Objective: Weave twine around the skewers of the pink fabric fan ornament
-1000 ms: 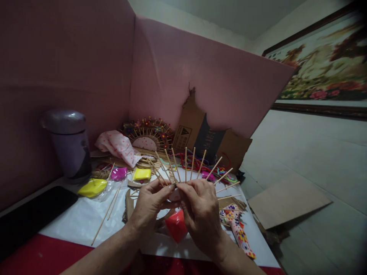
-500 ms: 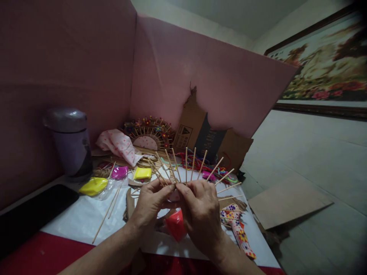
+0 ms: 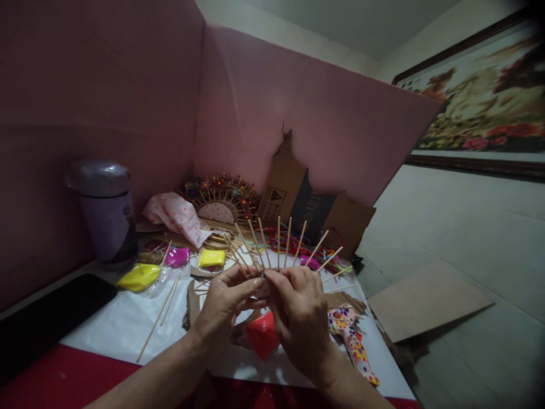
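Both hands grip a half-round craft piece with thin wooden sticks (image 3: pixel 279 244) fanning out from its edge. My left hand (image 3: pixel 227 301) pinches its left part, thumb and fingers together. Close beside it, my right hand (image 3: pixel 300 312) holds the middle and right part, its fingertips nearly touching the left thumb. The base of the piece is mostly hidden behind the fingers. Below the hands lies a red packet (image 3: pixel 261 335). To the right of my right hand rests a flower-patterned fabric piece (image 3: pixel 355 346).
A purple tumbler (image 3: pixel 108 221) and a black phone (image 3: pixel 55 318) are at the left. Yellow packets (image 3: pixel 212 258), a magenta packet (image 3: pixel 177 257) and loose sticks (image 3: pixel 157 324) lie on the white sheet (image 3: pixel 106 329). Behind stand a finished-looking stick fan (image 3: pixel 217 213) and torn cardboard (image 3: pixel 281 193).
The stick fan in my hands has tilted slightly, its right-hand sticks shifting left and its left-hand ones shifting right. Both hands keep their hold.
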Demonstrator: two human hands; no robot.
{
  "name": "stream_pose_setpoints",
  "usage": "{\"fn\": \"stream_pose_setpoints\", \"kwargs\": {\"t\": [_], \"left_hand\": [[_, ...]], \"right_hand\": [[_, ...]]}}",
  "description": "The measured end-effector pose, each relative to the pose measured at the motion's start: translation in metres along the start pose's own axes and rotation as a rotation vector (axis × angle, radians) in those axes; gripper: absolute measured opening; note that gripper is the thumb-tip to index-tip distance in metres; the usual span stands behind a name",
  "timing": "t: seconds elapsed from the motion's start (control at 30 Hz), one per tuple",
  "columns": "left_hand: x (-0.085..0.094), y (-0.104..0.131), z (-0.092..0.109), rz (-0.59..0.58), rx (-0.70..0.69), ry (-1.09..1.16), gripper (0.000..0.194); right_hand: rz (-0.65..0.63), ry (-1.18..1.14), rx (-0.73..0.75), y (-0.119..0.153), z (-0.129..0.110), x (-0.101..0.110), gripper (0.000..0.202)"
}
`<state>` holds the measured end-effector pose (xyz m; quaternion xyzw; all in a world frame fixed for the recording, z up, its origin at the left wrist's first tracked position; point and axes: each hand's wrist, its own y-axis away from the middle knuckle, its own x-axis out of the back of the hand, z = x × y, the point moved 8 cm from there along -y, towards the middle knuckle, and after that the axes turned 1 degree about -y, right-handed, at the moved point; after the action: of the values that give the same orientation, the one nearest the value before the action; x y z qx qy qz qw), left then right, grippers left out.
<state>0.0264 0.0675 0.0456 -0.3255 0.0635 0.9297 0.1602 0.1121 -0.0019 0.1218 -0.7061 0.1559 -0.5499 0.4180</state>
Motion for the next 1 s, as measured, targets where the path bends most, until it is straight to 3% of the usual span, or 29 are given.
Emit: {"fn": "stream_pose_setpoints", "kwargs": {"t": [0.7, 0.87, 1.0], "left_hand": [[0.005, -0.002, 0.0, 0.034, -0.037, -0.07, 0.019], [0.012, -0.004, 0.001, 0.119, -0.039, -0.016, 0.022], [0.015, -0.007, 0.008, 0.162, -0.063, 0.028, 0.021]], "right_hand": [[-0.018, -0.08, -0.03, 0.001, 0.003, -0.003, 0.022], [0.061, -0.2, -0.044, 0.004, 0.003, 0.009, 0.021], [0.09, -0.264, 0.011, 0.013, -0.014, 0.023, 0.024]]}}
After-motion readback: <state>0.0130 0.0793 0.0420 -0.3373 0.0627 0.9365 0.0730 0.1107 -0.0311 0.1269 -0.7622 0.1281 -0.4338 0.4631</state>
